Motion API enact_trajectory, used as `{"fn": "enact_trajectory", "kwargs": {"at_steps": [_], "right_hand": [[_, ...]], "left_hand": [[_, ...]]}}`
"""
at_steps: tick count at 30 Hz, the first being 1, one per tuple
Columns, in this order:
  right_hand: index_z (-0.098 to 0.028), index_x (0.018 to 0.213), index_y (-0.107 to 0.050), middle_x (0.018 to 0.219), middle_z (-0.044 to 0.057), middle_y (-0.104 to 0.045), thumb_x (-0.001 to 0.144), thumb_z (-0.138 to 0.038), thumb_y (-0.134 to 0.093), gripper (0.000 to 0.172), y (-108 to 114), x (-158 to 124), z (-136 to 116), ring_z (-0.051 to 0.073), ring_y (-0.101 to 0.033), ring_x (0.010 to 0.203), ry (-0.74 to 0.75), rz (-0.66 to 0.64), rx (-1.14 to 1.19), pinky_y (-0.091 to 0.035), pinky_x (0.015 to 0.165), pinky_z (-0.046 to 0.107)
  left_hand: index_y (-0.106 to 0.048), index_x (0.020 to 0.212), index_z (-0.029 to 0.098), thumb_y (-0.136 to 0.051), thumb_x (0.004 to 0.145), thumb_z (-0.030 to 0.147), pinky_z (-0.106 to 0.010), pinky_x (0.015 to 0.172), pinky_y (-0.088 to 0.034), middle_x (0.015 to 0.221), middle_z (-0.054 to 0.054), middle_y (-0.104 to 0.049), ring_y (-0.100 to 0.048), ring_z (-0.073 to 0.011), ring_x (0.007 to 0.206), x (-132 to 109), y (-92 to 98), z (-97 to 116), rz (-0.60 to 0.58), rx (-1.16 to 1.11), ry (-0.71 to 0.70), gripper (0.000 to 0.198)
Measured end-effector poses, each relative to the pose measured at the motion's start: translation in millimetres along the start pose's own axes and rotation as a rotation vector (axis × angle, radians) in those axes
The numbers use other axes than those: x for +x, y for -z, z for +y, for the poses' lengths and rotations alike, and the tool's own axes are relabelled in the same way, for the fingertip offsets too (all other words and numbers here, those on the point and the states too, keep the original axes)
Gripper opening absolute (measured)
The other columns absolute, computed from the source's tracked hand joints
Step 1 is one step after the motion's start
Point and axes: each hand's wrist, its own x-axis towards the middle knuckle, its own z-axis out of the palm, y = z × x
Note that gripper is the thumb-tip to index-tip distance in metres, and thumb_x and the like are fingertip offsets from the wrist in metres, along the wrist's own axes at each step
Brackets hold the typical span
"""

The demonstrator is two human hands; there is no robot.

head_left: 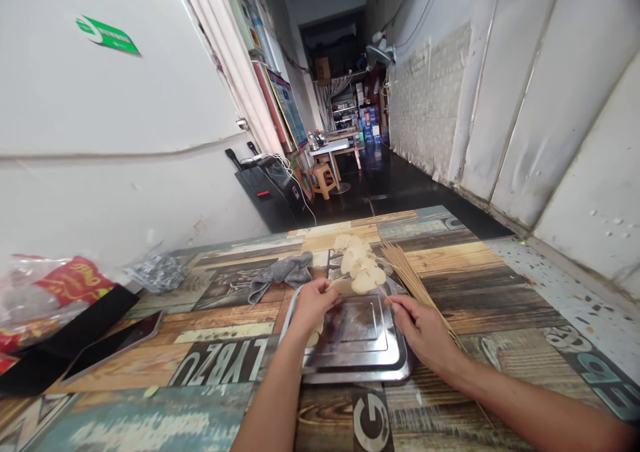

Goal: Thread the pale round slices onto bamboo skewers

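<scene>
A shiny metal tray (373,365) lies on the patterned table in front of me. Pale round slices (361,264) are piled at its far rim. My left hand (313,305) is closed over the tray's left side, pinching a pale slice, with more slices just under the wrist. My right hand (423,329) is closed on a thin bamboo skewer (384,293) whose tip points toward the slices. A bundle of bamboo skewers (407,275) lies on the table just right of the tray, running past my right hand.
A grey cloth (283,273) lies left of the tray. Farther left are a dark phone (117,342), a red and clear plastic bag (55,292) and crumpled foil (157,272). A white wall stands left; a dark corridor with a stool (325,179) and table runs ahead.
</scene>
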Motion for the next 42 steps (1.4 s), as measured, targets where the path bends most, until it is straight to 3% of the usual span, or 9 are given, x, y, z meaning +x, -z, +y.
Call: {"fn": "enact_trajectory", "kwargs": {"at_steps": [2,5,11,13,19,24,33,42], "right_hand": [[-0.015,0.098,-0.064,0.081,0.007,-0.068,0.089,-0.033,-0.038,0.033,0,-1,-1,0.018,-0.062,0.072,0.0,-0.014,0.02,-0.046,0.064,0.027],[-0.017,0.097,-0.064,0.083,0.006,-0.069,0.089,-0.033,-0.037,0.032,-1,-3,-2,0.018,-0.062,0.071,0.012,-0.084,0.028,-0.046,0.064,0.027],[-0.018,0.097,-0.065,0.087,0.006,-0.07,0.089,-0.032,-0.037,0.033,-7,-7,0,0.02,-0.063,0.077,0.038,-0.26,-0.015,-0.046,0.07,0.03],[-0.018,0.097,-0.065,0.085,0.005,-0.069,0.09,-0.032,-0.036,0.033,-8,-8,2,0.02,-0.063,0.076,0.039,-0.279,-0.039,-0.046,0.071,0.03],[-0.019,0.093,-0.065,0.082,0.005,-0.068,0.09,-0.031,-0.034,0.033,-10,-8,6,0.019,-0.062,0.074,0.06,-0.297,-0.067,-0.045,0.071,0.029],[-0.019,0.093,-0.065,0.083,0.005,-0.068,0.09,-0.03,-0.034,0.033,-9,-7,5,0.019,-0.062,0.076,0.054,-0.299,-0.071,-0.044,0.071,0.03],[-0.018,0.091,-0.065,0.08,0.006,-0.068,0.089,-0.03,-0.033,0.034,-7,-7,-1,0.019,-0.061,0.071,0.051,-0.32,-0.117,-0.043,0.065,0.028],[-0.018,0.09,-0.065,0.076,0.004,-0.067,0.089,-0.03,-0.034,0.033,-8,-7,0,0.017,-0.059,0.067,0.057,-0.309,-0.124,-0.041,0.061,0.025]], "left_hand": [[-0.059,0.072,0.012,-0.065,0.068,0.019,-0.025,0.068,-0.051,0.076,-0.006,-0.067,-0.065,-0.0156,0.073,1,4.1,2,0.041,-0.3,0.138,0.011],[-0.056,0.079,0.011,-0.064,0.07,0.012,-0.027,0.074,-0.052,0.083,-0.009,-0.068,-0.066,-0.0159,0.08,4,10.6,1,0.127,-0.556,0.159,0.012],[-0.058,0.097,0.012,-0.059,0.074,0.008,-0.031,0.077,-0.054,0.088,-0.008,-0.068,-0.067,-0.0157,0.078,11,18.7,-6,0.344,-0.438,-0.008,0.024],[-0.059,0.101,0.012,-0.057,0.074,0.006,-0.031,0.079,-0.053,0.091,-0.008,-0.068,-0.067,-0.0157,0.08,10,20.4,-6,0.33,-0.466,0.009,0.028],[-0.063,0.089,0.01,-0.062,0.073,0.011,-0.028,0.08,-0.053,0.091,-0.01,-0.068,-0.066,-0.0139,0.078,9,22.1,-6,0.227,-0.6,0.085,0.016],[-0.058,0.074,0.01,-0.064,0.071,0.012,-0.031,0.075,-0.055,0.069,-0.004,-0.065,-0.064,-0.0128,0.064,13,22.0,-11,0.3,-0.63,0.118,0.007],[-0.055,0.075,0.011,-0.069,0.064,0.017,-0.039,0.084,-0.053,0.075,-0.003,-0.064,-0.064,-0.0139,0.072,12,26.4,-8,0.29,-0.643,-0.015,0.019],[-0.056,0.073,0.011,-0.071,0.06,0.02,-0.04,0.085,-0.052,0.077,-0.005,-0.066,-0.065,-0.0159,0.076,11,24.6,-5,0.293,-0.634,-0.031,0.022]]}}
